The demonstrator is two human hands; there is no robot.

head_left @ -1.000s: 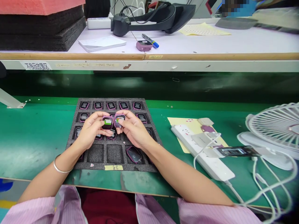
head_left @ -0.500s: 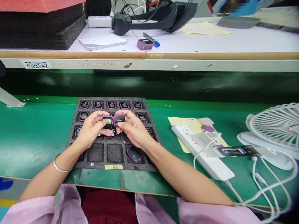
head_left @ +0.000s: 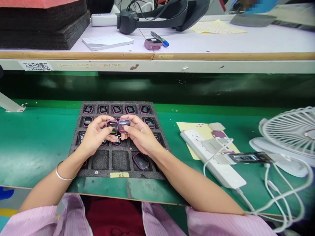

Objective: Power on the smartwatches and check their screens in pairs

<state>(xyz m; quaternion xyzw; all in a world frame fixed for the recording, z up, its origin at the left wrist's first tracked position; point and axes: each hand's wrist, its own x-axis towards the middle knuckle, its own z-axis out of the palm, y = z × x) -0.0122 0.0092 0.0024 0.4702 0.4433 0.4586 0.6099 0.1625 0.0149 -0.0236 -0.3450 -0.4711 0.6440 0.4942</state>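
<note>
Above the dark grey, pocketed foam tray, our left hand pinches a purple-framed square watch, thumb over screen; our right hand likewise grips a second purple-framed square watch. Screens: green bar, red bar. Back-row watches sit pocketed, showing white text; we judge these done. The held pair and a dark-screened front-row watch seem unfinished; two front pockets hold none.

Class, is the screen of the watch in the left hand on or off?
On: the watch in the left hand shows a lit green strip low on its screen.
</note>
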